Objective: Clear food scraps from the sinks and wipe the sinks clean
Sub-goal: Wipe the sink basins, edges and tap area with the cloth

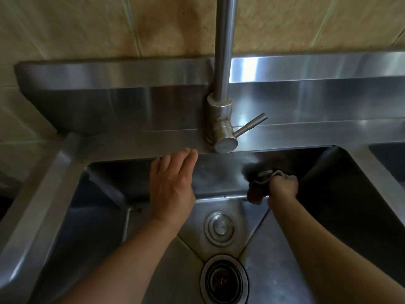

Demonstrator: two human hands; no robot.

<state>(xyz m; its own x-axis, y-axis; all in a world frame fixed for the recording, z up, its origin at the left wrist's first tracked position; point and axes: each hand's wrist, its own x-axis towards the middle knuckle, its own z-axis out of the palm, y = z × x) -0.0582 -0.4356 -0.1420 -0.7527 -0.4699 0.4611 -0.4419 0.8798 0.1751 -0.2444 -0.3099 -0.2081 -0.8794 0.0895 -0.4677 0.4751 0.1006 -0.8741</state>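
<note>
- Fingers (285, 179) of the right hand (282, 186) are curled into a fist, clamped around a brownish cloth (257, 189).
- That cloth is pressed to the back wall of the sink (219, 174), low down, just above where the wall meets the floor; a bunch of it hangs below the fist.
- Left hand (172, 185) lies flat, fingers straight and close together, holding nothing.
- Its fingertips (188, 152) touch the ledge at the basin's back rim, while the palm sits against the back wall.
- Faucet (221, 119) stands on that ledge between the two hands, with its lever (249, 128) pointing right.
- Drain (224, 280) sits in the sink floor near the bottom edge; dark bits show inside it, too dim to name.
- Plug (219, 228), a round metal one, rests on the floor just behind the drain.
- Second basin (388, 154) shows at the right edge, mostly cut off.
- Tiles (109, 25) cover the wall behind.
</note>
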